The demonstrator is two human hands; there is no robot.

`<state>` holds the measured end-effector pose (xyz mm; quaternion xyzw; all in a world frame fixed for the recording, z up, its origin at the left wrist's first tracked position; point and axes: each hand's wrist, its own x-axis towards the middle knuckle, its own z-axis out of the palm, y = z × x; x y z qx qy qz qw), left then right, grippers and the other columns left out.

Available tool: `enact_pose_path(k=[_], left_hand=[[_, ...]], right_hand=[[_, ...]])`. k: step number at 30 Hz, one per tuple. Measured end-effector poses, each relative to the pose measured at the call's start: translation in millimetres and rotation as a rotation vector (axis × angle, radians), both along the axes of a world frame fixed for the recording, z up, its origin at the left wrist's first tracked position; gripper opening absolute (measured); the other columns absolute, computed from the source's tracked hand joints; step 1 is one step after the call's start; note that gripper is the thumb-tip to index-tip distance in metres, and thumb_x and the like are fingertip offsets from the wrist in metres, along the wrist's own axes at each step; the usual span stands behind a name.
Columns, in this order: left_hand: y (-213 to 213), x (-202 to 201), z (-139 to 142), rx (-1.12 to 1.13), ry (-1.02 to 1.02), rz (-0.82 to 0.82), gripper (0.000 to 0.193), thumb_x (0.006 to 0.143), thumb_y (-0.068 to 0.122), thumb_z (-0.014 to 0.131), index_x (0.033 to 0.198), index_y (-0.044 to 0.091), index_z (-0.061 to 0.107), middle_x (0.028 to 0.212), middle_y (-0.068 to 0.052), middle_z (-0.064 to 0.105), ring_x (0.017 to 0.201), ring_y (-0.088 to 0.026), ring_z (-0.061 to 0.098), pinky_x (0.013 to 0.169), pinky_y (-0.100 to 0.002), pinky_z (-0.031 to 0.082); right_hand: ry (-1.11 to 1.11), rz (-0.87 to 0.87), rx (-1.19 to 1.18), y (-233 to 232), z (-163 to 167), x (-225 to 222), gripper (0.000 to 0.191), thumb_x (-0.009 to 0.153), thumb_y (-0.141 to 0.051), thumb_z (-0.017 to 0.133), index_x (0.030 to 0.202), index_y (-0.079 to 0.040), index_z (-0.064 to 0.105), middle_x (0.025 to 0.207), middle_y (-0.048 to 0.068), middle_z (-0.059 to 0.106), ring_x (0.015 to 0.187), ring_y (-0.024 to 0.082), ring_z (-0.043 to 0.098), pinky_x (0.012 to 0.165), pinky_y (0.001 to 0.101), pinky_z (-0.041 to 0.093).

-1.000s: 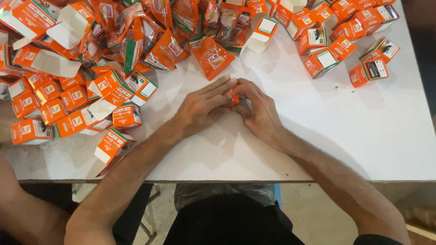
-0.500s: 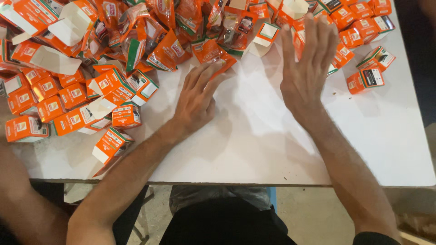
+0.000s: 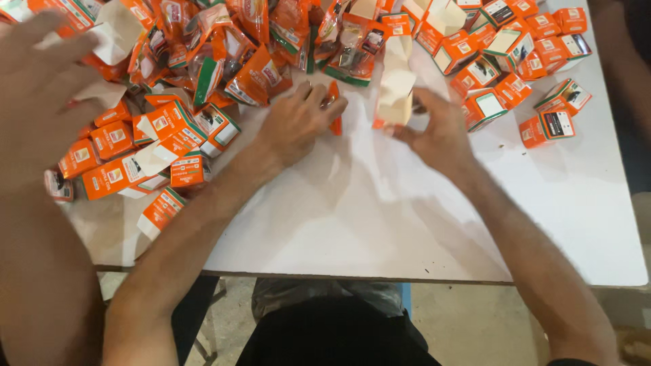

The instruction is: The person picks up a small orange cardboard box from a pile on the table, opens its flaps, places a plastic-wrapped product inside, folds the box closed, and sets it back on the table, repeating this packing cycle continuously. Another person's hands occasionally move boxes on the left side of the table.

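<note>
Orange carton [image 3: 395,91], flaps open and pale inside showing, upright near the middle of the white table [image 3: 380,210], at the near fringe of the heap. Pinched at its lower part by the right hand [image 3: 437,132], fingers closed on it. Left hand [image 3: 298,122] just beside, palm down, fingertips closed on a small orange piece [image 3: 335,112] at the edge of the pile; how firmly, cannot tell. Both hands near each other, not touching.

Heaped across the far half of the table: orange packets and foil pouches [image 3: 224,61], crowded and overlapping. Closed orange boxes [image 3: 536,61] loosely scattered toward the far right corner, a few standing apart with bare table between. More boxes [image 3: 112,176] on the left, running down almost to the near edge. Another person's hand [image 3: 34,88] large and blurred at far left, over that cluster.

Open room: broad bare stretch of white top between both forearms and along the right side, reaching to the near edge and near right corner.
</note>
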<state>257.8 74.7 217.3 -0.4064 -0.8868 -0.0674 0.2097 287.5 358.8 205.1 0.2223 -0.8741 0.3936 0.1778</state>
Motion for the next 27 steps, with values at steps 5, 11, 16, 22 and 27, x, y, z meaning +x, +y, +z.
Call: enact_pose_path(k=[5,11,16,22,27], left_hand=[[-1.0,46.2,7.4,0.612,0.044,-0.167,0.051,0.088,-0.010,0.074,0.134,0.003,0.055,0.122,-0.018,0.064,0.110,-0.034,0.067,0.089,-0.042,0.059],[12.1,56.4,-1.7,0.483,0.133,-0.426,0.049,0.087,-0.008,0.073,0.132,-0.003,0.055,0.125,-0.023,0.064,0.118,-0.041,0.065,0.095,-0.046,0.061],[17.6,55.2,-10.3,0.280,0.097,-0.165,0.040,0.088,0.007,0.080,0.126,0.001,0.068,0.120,-0.011,0.063,0.136,-0.039,0.055,0.121,-0.065,0.035],[35.9,56.0,-11.6,0.421,-0.032,0.058,0.014,0.087,0.011,0.080,0.098,0.012,0.071,0.152,-0.028,0.039,0.148,-0.054,0.026,0.119,-0.066,0.021],[56.4,44.9,-6.1,0.783,-0.324,0.088,0.025,0.089,0.008,0.072,0.110,0.001,0.061,0.142,-0.032,0.039,0.135,-0.050,0.040,0.104,-0.057,0.045]], right_hand=[[-0.188,-0.051,-0.161,-33.4,-22.5,30.6,0.051,0.074,-0.015,0.093,0.118,-0.003,0.069,0.103,0.011,0.074,0.091,0.024,0.071,0.084,0.0377,0.057],[-0.056,0.019,-0.089,-50.2,-27.1,37.6,0.051,0.073,-0.005,0.084,0.121,-0.003,0.067,0.110,0.016,0.071,0.102,0.036,0.069,0.087,0.0440,0.056],[-0.121,-0.033,-0.085,-53.3,-23.8,41.8,0.054,0.074,-0.016,0.092,0.116,-0.001,0.062,0.106,0.018,0.068,0.098,0.038,0.067,0.083,0.0453,0.054],[-0.117,-0.032,-0.051,-53.5,-24.9,42.0,0.060,0.071,-0.015,0.091,0.120,0.000,0.060,0.112,0.019,0.066,0.103,0.040,0.064,0.085,0.0466,0.053],[-0.063,-0.012,-0.027,-51.6,-23.8,42.6,0.064,0.072,-0.010,0.089,0.128,0.001,0.059,0.115,0.020,0.065,0.105,0.042,0.064,0.087,0.0477,0.053]])
